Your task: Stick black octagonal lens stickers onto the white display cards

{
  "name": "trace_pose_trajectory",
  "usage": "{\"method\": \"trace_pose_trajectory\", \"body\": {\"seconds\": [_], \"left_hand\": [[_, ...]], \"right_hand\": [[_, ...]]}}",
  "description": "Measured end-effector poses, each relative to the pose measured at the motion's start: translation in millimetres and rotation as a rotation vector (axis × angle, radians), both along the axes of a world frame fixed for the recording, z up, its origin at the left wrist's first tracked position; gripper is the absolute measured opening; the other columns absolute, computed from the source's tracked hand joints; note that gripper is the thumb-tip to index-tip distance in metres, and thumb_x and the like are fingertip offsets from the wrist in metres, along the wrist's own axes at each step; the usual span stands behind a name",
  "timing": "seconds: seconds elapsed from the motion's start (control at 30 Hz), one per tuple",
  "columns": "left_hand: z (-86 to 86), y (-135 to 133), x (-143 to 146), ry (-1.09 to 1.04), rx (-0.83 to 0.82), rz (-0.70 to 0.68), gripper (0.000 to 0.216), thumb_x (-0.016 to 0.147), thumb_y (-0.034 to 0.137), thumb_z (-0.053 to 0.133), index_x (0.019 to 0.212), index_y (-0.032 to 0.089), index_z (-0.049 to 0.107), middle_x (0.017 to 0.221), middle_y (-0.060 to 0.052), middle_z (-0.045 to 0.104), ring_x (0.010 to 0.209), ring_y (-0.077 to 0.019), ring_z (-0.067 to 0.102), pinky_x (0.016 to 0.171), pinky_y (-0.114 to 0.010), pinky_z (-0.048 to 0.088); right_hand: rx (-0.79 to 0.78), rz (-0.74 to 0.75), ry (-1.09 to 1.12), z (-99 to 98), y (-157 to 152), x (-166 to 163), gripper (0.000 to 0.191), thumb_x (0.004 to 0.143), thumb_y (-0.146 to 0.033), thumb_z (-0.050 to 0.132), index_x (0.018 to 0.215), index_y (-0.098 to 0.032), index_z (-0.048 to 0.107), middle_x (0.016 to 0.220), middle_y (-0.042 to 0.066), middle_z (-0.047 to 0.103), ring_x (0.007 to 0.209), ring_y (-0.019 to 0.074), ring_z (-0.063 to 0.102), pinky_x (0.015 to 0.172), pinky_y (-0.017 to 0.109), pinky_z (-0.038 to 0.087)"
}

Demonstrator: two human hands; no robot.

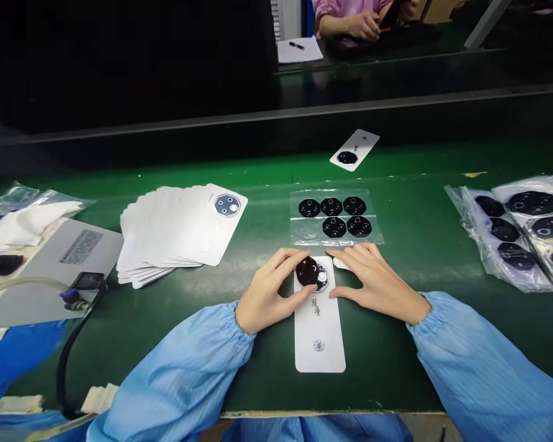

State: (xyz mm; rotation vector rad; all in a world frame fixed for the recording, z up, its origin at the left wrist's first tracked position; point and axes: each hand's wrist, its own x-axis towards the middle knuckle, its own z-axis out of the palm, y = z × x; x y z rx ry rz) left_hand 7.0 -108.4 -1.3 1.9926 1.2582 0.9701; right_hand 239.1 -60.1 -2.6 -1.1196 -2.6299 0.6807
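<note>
A white phone back panel (320,328) lies upright in front of me, printed with dark characters and a small round emblem. Between thumb and fingers, my left hand (274,288) holds a black octagonal lens cover (306,271) with small holes. The cover sits over the left part of the panel's round silver lens area (322,277) and looks slightly offset from it. My right hand (378,282) is open at the panel's upper right edge, thumb and fingers apart. A small white piece (341,264) shows under its fingers; I cannot make out what it is.
Beyond my hands lies a clear sheet (336,239) of several black lens covers. A fanned stack of white panels (166,233) is at left, beside a boxed device (85,245) with cables. Bagged covers (502,239) lie right; one finished-looking panel (366,144) lies farther back. A co-worker's hand (365,26) shows beyond.
</note>
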Motion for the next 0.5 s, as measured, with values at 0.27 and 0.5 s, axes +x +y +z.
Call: {"method": "trace_pose_trajectory", "body": {"seconds": [0.27, 0.5], "left_hand": [[-4.9, -1.3, 4.9, 0.175, 0.067, -0.069, 0.048, 0.085, 0.021, 0.064, 0.130, 0.014, 0.047, 0.119, -0.009, 0.059, 0.111, -0.0174, 0.052, 0.095, -0.032, 0.046], [-7.0, 0.7, 4.9, 0.194, 0.056, -0.090, 0.048, 0.086, 0.021, 0.063, 0.130, 0.012, 0.047, 0.119, -0.010, 0.059, 0.111, -0.0176, 0.052, 0.096, -0.032, 0.045]], "right_hand": [[-0.002, 0.068, 0.016, 2.0, 0.4, -1.1, 0.058, 0.087, -0.045, 0.063, 0.135, -0.021, 0.042, 0.097, 0.003, 0.056, 0.093, 0.0226, 0.046, 0.093, 0.039, 0.030], [0.027, 0.079, 0.017, 1.4, 0.4, -2.0, 0.059, 0.087, -0.043, 0.064, 0.135, -0.018, 0.041, 0.095, 0.003, 0.054, 0.092, 0.0213, 0.045, 0.093, 0.037, 0.029]]}}
